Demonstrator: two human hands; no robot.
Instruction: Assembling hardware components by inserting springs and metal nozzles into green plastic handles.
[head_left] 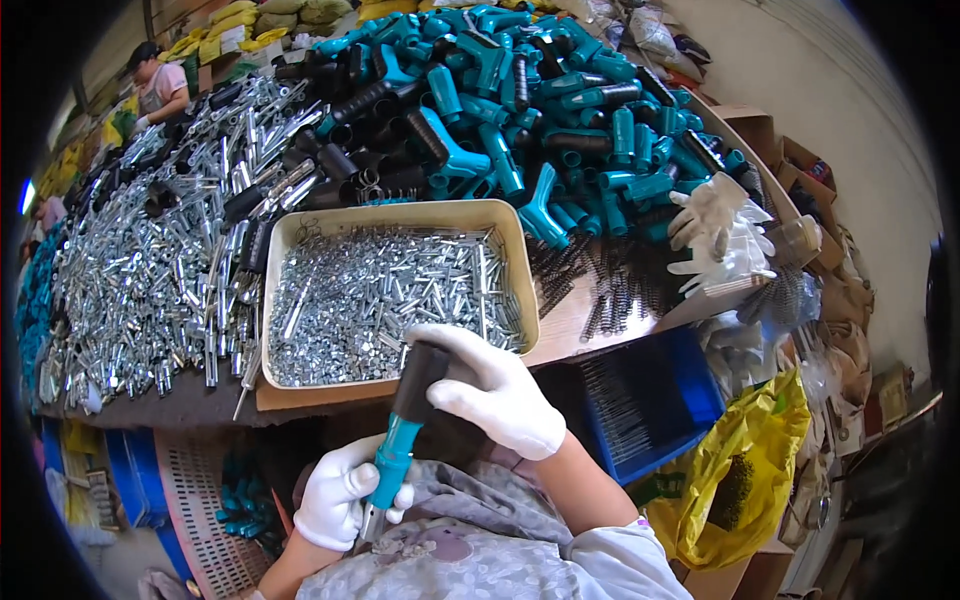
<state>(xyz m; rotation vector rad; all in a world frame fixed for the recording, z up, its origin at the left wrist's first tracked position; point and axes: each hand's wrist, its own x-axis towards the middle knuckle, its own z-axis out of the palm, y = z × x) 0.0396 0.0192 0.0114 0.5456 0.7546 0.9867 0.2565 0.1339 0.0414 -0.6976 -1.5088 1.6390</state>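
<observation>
Left hand (342, 495) low, fingers curled; right hand (497, 392) higher (both white-gloved), forearms (592, 487) bare, angled inward.

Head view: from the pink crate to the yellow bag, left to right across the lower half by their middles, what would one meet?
Pink crate → left hand → teal-and-black handle → right hand → blue bin → yellow bag.

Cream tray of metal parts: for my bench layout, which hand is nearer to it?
Right. The right hand overlaps the near edge of the cream tray in the picture, contact unclear; the left hand sits lower, well clear of that edge.
</observation>
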